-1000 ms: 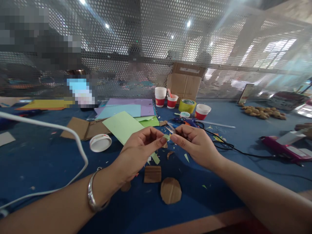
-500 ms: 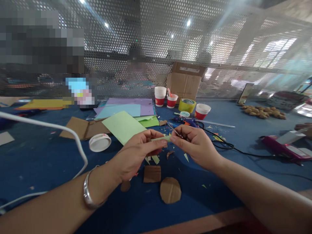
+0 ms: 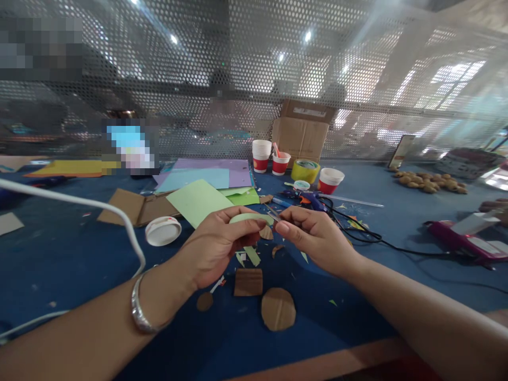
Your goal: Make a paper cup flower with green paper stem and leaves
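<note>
My left hand (image 3: 220, 238) pinches a curved strip of pale green paper (image 3: 244, 217) between thumb and fingers. Close on its right, my right hand (image 3: 317, 233) is closed on a slim pointed metal tool (image 3: 273, 212), whose tip points up and left beside the strip. Scissors or tweezers: I cannot tell, as its rear part is hidden in the fingers. Below the hands lie a square of cardboard (image 3: 248, 282), a round cardboard piece (image 3: 278, 309) and a small brown disc (image 3: 205, 301). Green paper scraps (image 3: 252, 256) are scattered under the fingers.
Behind my left hand are a pale green sheet (image 3: 198, 201), folded cardboard (image 3: 127, 206) and a white paper cup (image 3: 163, 232) on its side. Red-and-white cups (image 3: 261, 159), yellow tape (image 3: 305, 171) and a glue gun (image 3: 313, 201) with black cord stand farther back. A white cable (image 3: 99, 203) arches at left.
The green strip has turned and now bows upward, its right end apart from my right fingertips. My left hand has shifted slightly left, and the metal tool has tilted flatter.
</note>
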Tool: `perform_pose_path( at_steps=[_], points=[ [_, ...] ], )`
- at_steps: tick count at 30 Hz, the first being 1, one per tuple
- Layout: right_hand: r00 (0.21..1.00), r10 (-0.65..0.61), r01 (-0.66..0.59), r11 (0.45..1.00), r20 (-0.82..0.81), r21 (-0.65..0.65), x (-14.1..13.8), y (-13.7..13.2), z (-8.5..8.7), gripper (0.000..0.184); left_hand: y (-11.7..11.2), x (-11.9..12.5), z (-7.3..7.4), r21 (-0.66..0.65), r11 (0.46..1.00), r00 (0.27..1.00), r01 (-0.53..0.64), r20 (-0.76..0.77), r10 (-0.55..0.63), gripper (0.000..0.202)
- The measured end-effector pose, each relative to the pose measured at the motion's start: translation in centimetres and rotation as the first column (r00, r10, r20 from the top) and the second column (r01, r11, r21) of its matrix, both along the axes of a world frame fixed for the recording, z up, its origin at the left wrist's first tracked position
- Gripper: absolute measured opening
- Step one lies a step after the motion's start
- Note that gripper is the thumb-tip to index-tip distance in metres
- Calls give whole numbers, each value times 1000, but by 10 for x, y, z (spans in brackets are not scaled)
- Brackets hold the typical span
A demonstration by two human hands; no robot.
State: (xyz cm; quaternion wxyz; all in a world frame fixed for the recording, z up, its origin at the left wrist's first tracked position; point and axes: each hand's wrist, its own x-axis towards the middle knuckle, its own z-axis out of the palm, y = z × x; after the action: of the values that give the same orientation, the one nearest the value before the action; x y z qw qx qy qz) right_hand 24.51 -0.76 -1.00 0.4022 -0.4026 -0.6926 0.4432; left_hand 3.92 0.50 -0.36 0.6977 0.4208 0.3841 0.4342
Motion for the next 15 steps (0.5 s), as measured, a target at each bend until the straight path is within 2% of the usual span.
perform_pose_path(
  at_steps=[11, 15],
  points=[
    [981, -43, 29, 997, 188, 76, 5, -1, -3, 46, -1, 0, 3, 155, 988, 996, 2, -85, 12, 25],
    [974, -46, 27, 996, 221, 89, 6, -2, -3, 47, -2, -1, 3, 163, 986, 998, 37, -65, -27, 24]
  ],
)
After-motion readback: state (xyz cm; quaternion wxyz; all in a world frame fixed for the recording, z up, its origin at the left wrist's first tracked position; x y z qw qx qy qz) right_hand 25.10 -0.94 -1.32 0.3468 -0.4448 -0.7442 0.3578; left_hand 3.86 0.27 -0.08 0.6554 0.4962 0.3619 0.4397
